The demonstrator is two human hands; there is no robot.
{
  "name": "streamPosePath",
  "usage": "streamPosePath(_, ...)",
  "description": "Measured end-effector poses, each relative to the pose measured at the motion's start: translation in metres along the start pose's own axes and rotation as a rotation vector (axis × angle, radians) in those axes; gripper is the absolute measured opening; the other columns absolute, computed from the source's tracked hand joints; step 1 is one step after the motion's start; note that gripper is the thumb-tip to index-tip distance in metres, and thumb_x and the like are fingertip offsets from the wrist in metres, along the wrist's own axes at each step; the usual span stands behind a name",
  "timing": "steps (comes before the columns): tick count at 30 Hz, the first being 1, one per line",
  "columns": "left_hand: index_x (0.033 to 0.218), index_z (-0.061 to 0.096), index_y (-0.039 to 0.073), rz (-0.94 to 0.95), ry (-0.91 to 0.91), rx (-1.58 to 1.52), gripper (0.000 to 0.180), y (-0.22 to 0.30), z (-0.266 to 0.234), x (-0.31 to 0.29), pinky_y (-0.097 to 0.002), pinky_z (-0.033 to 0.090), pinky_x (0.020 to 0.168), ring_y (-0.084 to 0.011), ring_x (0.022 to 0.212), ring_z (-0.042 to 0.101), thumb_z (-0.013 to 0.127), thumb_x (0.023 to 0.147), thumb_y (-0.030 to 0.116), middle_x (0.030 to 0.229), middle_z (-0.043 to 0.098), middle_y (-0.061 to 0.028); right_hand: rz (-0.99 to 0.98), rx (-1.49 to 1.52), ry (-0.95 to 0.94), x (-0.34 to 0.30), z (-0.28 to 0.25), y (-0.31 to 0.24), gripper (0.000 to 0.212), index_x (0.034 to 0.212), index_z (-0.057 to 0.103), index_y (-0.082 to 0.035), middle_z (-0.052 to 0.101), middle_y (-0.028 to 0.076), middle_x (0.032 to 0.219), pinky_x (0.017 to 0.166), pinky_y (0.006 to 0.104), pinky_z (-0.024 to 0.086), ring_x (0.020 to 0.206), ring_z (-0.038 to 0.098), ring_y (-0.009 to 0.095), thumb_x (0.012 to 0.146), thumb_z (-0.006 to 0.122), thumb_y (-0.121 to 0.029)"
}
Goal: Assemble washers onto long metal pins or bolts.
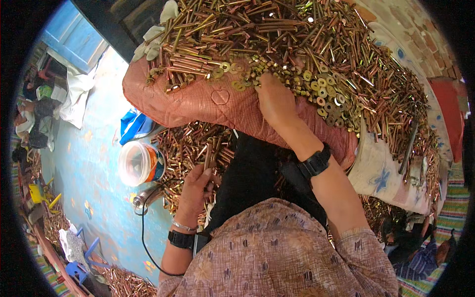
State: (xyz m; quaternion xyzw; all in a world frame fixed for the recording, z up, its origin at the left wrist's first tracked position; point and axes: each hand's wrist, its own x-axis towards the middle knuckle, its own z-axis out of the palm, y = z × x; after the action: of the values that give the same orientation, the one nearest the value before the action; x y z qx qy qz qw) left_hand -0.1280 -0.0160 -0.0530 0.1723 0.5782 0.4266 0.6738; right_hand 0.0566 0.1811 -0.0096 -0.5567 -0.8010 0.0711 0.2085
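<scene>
My left hand (199, 181) is closed round a copper-coloured bolt (208, 156) that stands up from its fingers, above a heap of similar bolts (190, 143) beside my leg. Ahead, my right hand (275, 99) reaches into a small pile of yellowish nuts (269, 68) with its fingers drawn together. Whether a nut is between its fingertips, I cannot make out. Flat round washers (326, 94) lie just right of that hand, on the pink quilted cloth (198, 104). Behind the nuts spreads a large heap of long bolts (257, 29).
A clear plastic tub (134, 163) stands on the blue floor (99, 173) at left, near a blue-and-white bag (134, 126) and a metal cylinder (147, 197). A black cable (144, 232) runs to my left wrist. A brick wall (430, 39) rises at far right.
</scene>
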Motion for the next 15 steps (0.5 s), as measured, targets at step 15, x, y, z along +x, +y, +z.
streamPosePath(15,0.096,0.055,0.002,0.083,-0.137,-0.014,0.018,0.012,0.027,-0.011,-0.016,0.032,0.05,-0.0042,0.063,0.041,0.056,0.086,0.017,0.081,0.056,-0.0007,0.21,1.244,-0.464,-0.08,0.007,-0.027,0.009,0.093,0.055,0.0,0.051,0.0,0.075,0.055,0.0211,0.037,0.062,0.043,0.006,0.086,0.053,-0.006)
